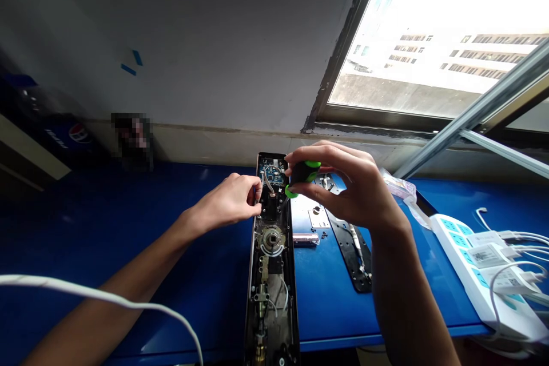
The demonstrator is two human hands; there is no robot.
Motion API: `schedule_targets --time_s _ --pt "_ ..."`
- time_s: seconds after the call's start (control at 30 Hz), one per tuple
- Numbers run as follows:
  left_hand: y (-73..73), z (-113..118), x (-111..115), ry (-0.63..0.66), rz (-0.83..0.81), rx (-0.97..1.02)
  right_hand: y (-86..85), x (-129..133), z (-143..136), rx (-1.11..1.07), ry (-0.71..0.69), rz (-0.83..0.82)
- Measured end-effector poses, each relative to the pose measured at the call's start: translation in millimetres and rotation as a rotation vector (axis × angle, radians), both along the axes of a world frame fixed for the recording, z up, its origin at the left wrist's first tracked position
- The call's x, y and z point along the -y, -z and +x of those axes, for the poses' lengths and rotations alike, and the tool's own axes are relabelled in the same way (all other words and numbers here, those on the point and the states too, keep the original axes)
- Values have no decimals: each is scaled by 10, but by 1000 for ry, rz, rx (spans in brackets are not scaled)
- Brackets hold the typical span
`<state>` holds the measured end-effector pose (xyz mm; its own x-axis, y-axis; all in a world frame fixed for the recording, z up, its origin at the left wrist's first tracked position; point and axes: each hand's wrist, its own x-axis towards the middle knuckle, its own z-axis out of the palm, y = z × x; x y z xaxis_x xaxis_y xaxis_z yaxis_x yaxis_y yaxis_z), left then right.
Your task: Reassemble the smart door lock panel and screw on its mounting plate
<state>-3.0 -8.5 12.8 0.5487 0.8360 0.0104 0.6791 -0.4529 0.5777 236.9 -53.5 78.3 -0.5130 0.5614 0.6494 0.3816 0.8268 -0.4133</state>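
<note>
A long black smart lock housing (pixel 272 267) lies open on the blue table, stretching away from me. Inside it are a blue circuit board (pixel 271 175) at the far end, a round metal fitting (pixel 271 239) around the middle and thin wires. My left hand (pixel 229 199) grips the housing's left rim near the board, its fingers curled; the fingertips are partly hidden. In my right hand (pixel 343 180) is a screwdriver (pixel 305 171) with a green and black handle. Its shaft tilts down into the housing beside the board's lower end, and I cannot make out the tip.
A black cover panel (pixel 354 260) with a white cable lies to the right, near a small square plate (pixel 318 217) and loose screws (pixel 325 235). Farther right stands a white power strip (pixel 461 260) with adapters. A white cable (pixel 107 298) crosses the lower left.
</note>
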Motion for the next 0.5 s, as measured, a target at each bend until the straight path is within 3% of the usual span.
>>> schedule_targets --time_s 0.1,0.5 --pt "-1 16 10 -14 6 -4 -9 45 -1 -17 -37 -107" --pt "65 74 35 -87 129 -27 -33 73 -23 -2 -35 -126"
